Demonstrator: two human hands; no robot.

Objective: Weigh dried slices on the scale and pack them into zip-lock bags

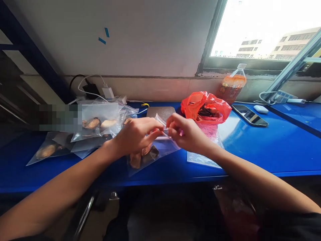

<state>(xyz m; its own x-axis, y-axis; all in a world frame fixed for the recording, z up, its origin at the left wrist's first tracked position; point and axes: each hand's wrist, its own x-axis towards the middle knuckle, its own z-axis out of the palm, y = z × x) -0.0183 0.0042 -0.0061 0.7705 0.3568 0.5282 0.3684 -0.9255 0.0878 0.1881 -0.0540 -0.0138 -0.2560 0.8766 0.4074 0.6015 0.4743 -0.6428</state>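
Note:
Both my hands pinch the top edge of a clear plastic bag over the front of the blue table. Brown and dark dried pieces, like sliced mushrooms, lie in its lower left part. My left hand closes thumb and fingers on the bag's mouth from the left. Close beside it, my right hand has curled fingers on the right end of the same edge. The fingertips almost meet, and they hide part of the opening. Behind the hands sits a flat grey metal-topped block, partly covered.
Filled clear bags are piled at the left. A red plastic bag with dark contents stands on flat clear bags. An orange drink bottle, a phone and a white case are at the right. Chargers stand against the wall.

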